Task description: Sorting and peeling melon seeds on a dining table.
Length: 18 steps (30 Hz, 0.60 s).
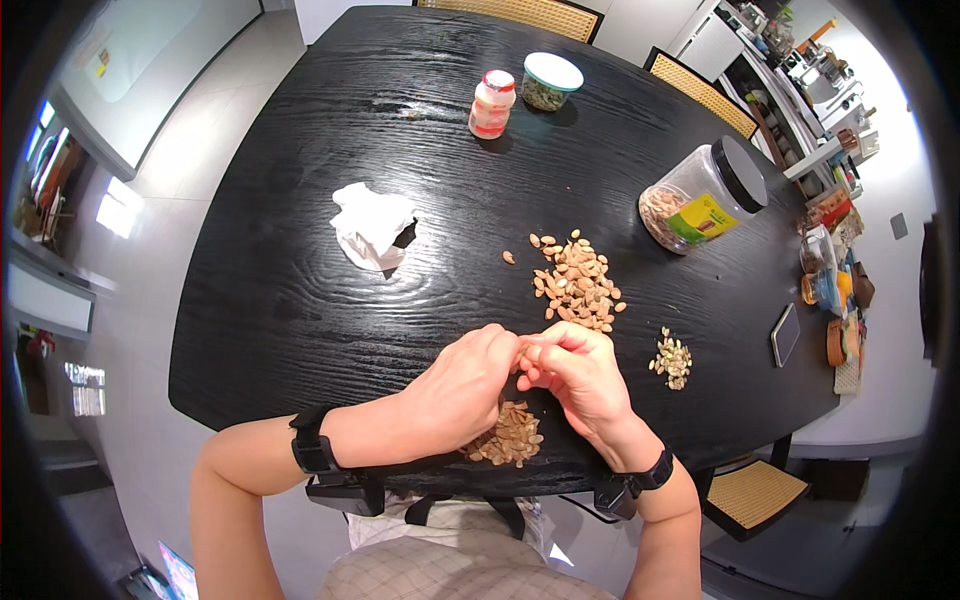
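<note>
My left hand and my right hand meet at the fingertips above the near part of the black wood-grain table. Between them they pinch a small brown seed, mostly hidden by the fingers. Just beyond the hands lies a pile of tan seeds in their shells, with one seed apart on its left. Below my hands, close to the table's edge, is a heap of brown flat pieces that look like seed shells, partly covered by my left hand. Pale greenish kernels form a small pile at right.
Crumpled white tissue lies at left. A small drink bottle and a lidded tub stand at the back. At right are a clear plastic jar with a black lid and a smartphone. Rattan-seated chairs surround the table.
</note>
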Each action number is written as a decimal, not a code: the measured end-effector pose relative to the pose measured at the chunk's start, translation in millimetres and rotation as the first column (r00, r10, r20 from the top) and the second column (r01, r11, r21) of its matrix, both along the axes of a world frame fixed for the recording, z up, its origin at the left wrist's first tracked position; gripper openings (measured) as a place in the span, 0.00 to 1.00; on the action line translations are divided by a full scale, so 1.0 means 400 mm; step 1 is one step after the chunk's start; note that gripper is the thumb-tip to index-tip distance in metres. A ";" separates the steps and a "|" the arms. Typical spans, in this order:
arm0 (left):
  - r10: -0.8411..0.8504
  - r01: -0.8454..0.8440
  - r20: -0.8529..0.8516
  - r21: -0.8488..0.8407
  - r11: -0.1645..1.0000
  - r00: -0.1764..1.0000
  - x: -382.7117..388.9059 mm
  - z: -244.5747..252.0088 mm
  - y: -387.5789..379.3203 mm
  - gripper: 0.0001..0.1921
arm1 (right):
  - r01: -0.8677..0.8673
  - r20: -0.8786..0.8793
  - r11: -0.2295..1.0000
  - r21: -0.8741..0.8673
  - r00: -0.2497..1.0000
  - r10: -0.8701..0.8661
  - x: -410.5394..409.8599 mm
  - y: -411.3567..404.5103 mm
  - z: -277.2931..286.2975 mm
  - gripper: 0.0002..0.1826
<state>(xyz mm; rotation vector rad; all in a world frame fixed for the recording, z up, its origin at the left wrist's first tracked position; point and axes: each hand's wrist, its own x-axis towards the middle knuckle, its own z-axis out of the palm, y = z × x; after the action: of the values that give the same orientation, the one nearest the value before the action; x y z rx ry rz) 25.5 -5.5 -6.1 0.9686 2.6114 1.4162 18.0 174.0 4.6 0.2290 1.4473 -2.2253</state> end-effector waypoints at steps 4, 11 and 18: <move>-0.012 0.012 -0.001 -0.014 1.000 1.000 0.005 0.008 0.001 0.16 | -0.005 -0.014 1.000 -0.006 1.000 0.005 0.002 0.002 -0.008 0.04; -0.034 0.033 -0.085 -0.020 0.999 0.996 -0.001 0.004 -0.003 0.14 | -0.004 -0.136 0.997 0.073 0.991 0.014 0.011 -0.002 0.002 0.05; 0.057 -0.060 0.049 0.073 0.995 0.997 0.002 0.015 0.007 0.05 | 0.004 -0.042 1.000 0.000 0.999 -0.004 0.010 -0.001 0.007 0.06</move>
<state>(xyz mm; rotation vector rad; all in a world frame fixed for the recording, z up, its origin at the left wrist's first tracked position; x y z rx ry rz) 26.2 -2.8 -0.1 0.8616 2.5911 1.5404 22.1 173.8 7.3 0.1865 1.4705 -2.2455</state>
